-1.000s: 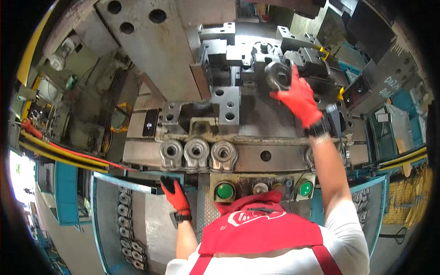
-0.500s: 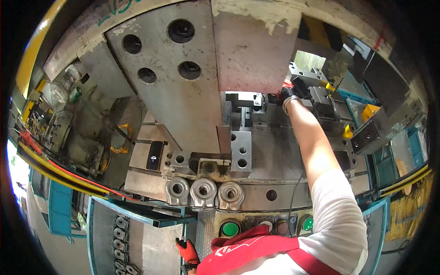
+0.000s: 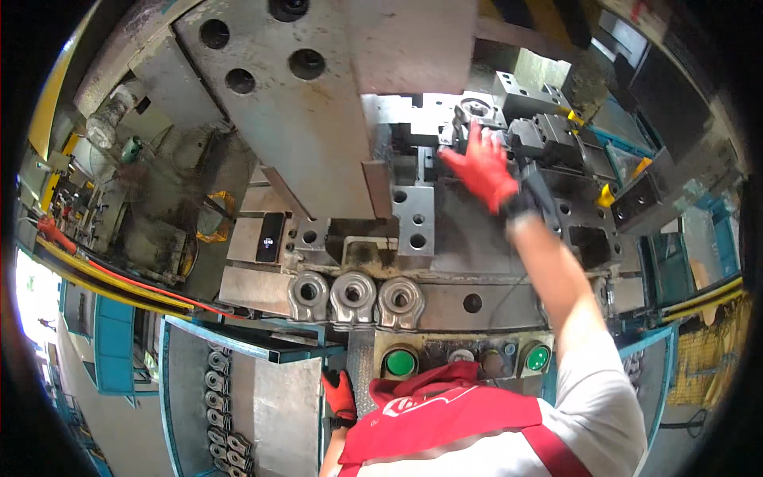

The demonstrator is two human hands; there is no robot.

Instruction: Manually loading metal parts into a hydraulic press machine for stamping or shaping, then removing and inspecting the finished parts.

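My right hand [image 3: 481, 168], in a red glove, reaches far forward into the press tooling with its fingers spread and nothing in them. Just beyond its fingertips a round metal ring part [image 3: 475, 106] sits in the dark die block [image 3: 548, 131]. My left hand [image 3: 340, 395], also in a red glove, rests low by my body on a checkered metal strip beside a blue bin [image 3: 171, 381]; it holds nothing that I can see. Three forged eye-shaped parts [image 3: 354, 292] lie in a row on the front edge of the machine bed.
A big grey press ram [image 3: 302, 103] with round holes hangs over the bed on the left. Two green push buttons [image 3: 400, 363] [image 3: 537, 358] sit on the panel in front of me. A black phone [image 3: 269, 237] lies on the bed. Several forged parts [image 3: 218, 389] fill the blue bin.
My right hand carried a dark ring part up into the die, let it go there, and now draws back open. My view has tilted and my left hand sits lower in it.
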